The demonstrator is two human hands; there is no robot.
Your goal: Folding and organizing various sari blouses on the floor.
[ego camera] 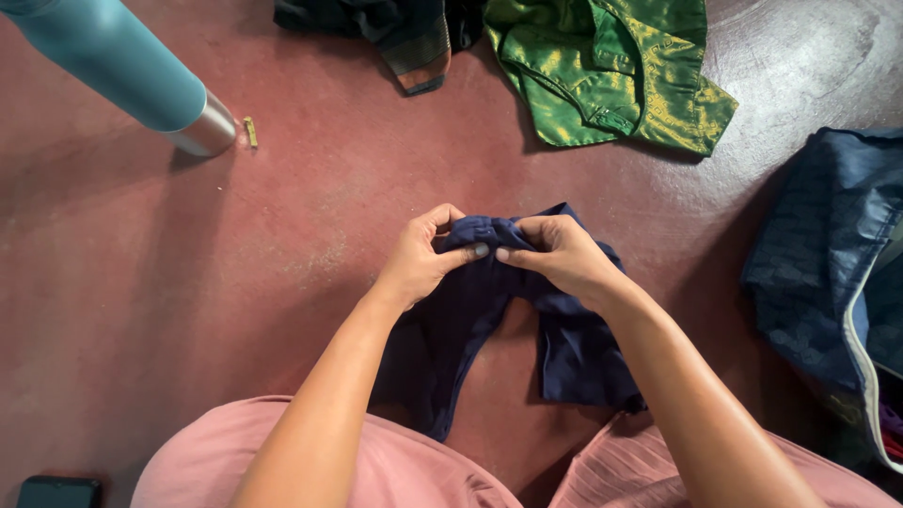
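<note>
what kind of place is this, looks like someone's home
Probably a room at home, with the person sitting on a bare reddish floor. Both hands pinch a navy garment, a green shiny garment lies loose nearby, and a blue fabric bag sits alongside.

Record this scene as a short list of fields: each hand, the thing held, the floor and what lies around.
left hand: pinching bunched top edge of navy garment
right hand: pinching same edge, thumbs almost meeting
floor: dark red, smooth
above: green shiny garment, dark cloth
upper left: teal bottle with steel base
right: blue bag
</note>
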